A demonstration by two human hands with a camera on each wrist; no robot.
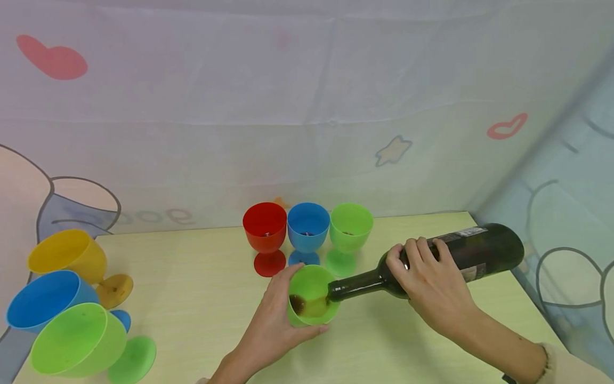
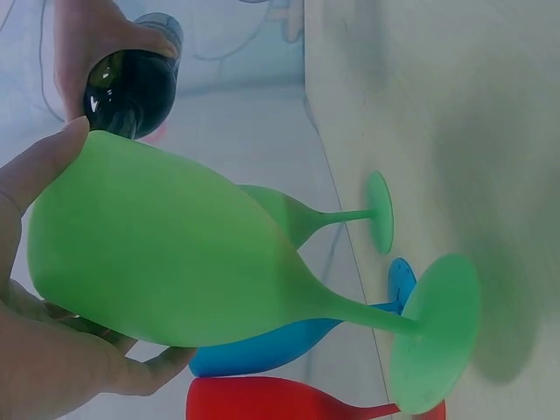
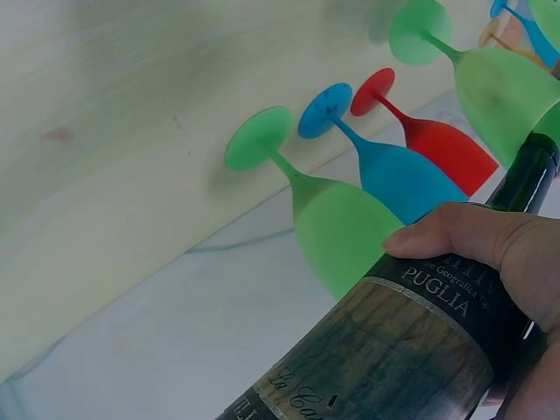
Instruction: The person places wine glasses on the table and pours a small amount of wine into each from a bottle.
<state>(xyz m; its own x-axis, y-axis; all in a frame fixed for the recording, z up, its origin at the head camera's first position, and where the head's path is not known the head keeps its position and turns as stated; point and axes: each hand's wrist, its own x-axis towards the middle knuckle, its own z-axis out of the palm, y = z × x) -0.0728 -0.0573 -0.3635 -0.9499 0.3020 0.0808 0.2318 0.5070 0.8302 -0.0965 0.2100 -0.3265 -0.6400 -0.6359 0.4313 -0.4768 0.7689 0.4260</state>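
Backdrop cloth, white w/ red heart prints (image 1: 230,85), fills the top of my head feed. Under it, flat pale-yellow tabletop (image 1: 192,309). Dark-green glass wine bottle (image 1: 482,252) slants across R side, base high, neck down-left, mouth at the held goblet's rim; label says PUGLIA. I see the right hand (image 1: 429,285) on its body nr the shoulder, forearm angled up from lower R, fingers clamped over the glass, thumb across the label. Left hand (image 1: 271,328) reaches up from bottom ctr, thumb & fingers apart, curled round the bowl of a light-green plastic stemmed goblet (image 1: 312,282); can't tell if its base touches the tabletop. L edge, bunched: yellow plastic goblet (image 1: 67,255), bright-blue plastic goblet (image 1: 48,298), lime plastic goblet (image 1: 77,341). Nr the cloth, upright in a row: red plastic goblet (image 1: 265,229), mid-blue plastic goblet (image 1: 308,226), pale-green plastic goblet (image 1: 351,229). Brown liquid (image 1: 297,305) pools in the held one.
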